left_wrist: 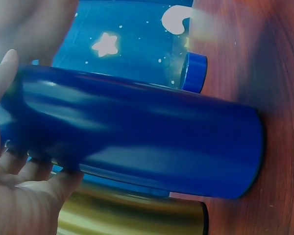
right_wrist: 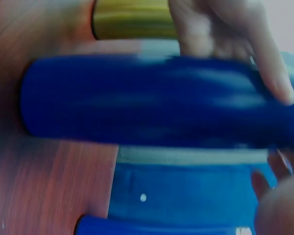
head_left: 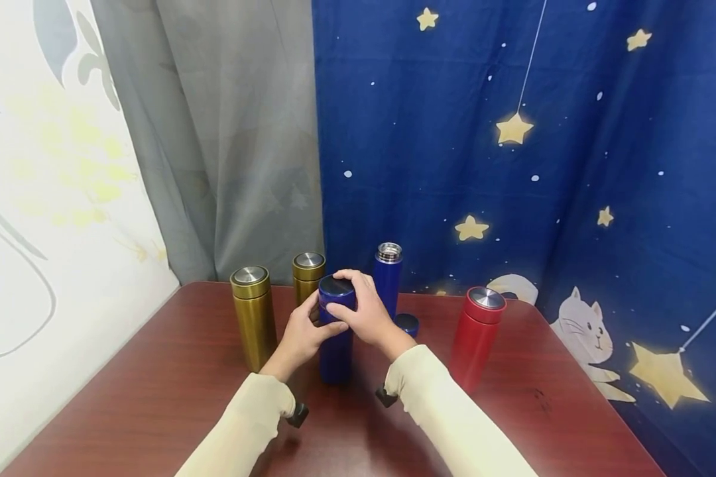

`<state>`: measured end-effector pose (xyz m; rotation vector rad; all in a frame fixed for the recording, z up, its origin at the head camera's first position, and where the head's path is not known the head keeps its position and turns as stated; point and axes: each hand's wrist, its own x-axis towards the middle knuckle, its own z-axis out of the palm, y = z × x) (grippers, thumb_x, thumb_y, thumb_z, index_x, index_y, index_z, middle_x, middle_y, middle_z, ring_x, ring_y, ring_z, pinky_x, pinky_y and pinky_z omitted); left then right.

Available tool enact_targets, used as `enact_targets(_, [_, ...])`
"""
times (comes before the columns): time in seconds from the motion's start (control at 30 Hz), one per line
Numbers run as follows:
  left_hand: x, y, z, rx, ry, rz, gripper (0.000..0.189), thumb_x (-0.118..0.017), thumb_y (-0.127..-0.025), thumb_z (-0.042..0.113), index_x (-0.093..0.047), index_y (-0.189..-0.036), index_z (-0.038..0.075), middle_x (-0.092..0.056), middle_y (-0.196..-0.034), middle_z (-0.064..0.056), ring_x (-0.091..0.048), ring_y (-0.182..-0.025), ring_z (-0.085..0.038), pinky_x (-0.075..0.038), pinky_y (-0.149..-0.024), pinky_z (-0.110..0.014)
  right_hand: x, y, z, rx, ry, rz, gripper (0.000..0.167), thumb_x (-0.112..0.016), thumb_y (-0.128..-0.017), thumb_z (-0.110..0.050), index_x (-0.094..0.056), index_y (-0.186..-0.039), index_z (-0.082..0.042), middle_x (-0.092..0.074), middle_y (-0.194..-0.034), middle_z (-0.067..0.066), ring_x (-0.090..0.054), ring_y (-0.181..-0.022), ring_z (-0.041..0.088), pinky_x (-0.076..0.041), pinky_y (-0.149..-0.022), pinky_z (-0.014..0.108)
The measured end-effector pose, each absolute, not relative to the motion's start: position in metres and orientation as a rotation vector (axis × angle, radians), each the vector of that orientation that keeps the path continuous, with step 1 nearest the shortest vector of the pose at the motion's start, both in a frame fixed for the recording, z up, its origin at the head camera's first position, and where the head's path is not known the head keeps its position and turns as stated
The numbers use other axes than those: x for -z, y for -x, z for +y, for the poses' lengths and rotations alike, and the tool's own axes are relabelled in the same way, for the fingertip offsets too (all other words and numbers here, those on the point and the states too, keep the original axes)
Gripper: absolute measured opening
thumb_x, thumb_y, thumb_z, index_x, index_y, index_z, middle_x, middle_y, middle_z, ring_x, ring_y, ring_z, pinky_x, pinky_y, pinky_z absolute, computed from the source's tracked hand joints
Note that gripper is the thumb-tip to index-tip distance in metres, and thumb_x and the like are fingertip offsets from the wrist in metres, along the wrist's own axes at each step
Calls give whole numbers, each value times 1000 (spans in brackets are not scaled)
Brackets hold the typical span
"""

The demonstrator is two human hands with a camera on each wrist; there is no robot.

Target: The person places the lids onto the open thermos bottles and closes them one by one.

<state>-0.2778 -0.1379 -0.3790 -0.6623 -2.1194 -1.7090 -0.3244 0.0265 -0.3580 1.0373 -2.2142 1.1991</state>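
Note:
A blue thermos (head_left: 336,361) with a dark-topped lid (head_left: 337,286) stands upright on the table in front of me. My left hand (head_left: 298,338) holds it around the upper body, thumb in front and fingers behind, as the left wrist view also shows. From the other side my right hand (head_left: 366,311) grips the lid, its fingers over the far edge and thumb at the front. Just behind stands a second blue thermos (head_left: 388,281), its steel mouth uncovered. A loose blue lid (head_left: 407,323) lies on the table beside that one.
Two gold thermoses, one nearer (head_left: 255,324) and one farther back (head_left: 307,275), stand capped on the left. A capped red thermos (head_left: 476,341) is to the right of my right arm. Curtains (head_left: 429,146) hang behind the reddish-brown table (head_left: 155,384).

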Motion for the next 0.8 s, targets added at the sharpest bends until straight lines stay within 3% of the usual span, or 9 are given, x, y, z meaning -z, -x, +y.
enact_targets(0.13, [377, 277, -138, 1716, 655, -2131, 71, -79, -81, 4, -43, -142, -2, -59, -128, -22, -64, -106, -36, -55, -85, -41, 353, 329, 43, -1399, -1200, -2254, 58, -63, -84, -22, -52, -141, -17, -50, -143, 4, -39, -134, 23, -33, -108, 51])
enact_targets(0.3, [376, 277, -138, 1729, 661, -2141, 72, -78, -81, 4, -42, -142, -2, -58, -128, -22, -63, -107, -37, -55, -86, -41, 349, 334, 51, -1442, -1272, -2272, 55, -63, -87, -18, -53, -141, -18, -53, -141, 1, -42, -134, 20, -31, -110, 50])
enact_targets(0.6, [378, 277, -138, 1744, 643, -2143, 71, -78, -81, 4, -43, -143, -1, -58, -128, -22, -63, -107, -37, -54, -86, -43, 347, 332, 52, -1274, -1180, -2324, 53, -70, -87, -29, -57, -138, -26, -62, -123, 0, -50, -113, 15, -41, -99, 47])
enact_targets(0.8, [378, 278, -138, 1740, 642, -2135, 72, -78, -81, 4, -42, -143, -2, -57, -130, -23, -62, -109, -38, -54, -87, -42, 350, 330, 49, -1180, -1117, -2275, 53, -76, -84, -31, -61, -134, -23, -64, -124, -1, -49, -109, 13, -44, -96, 44])
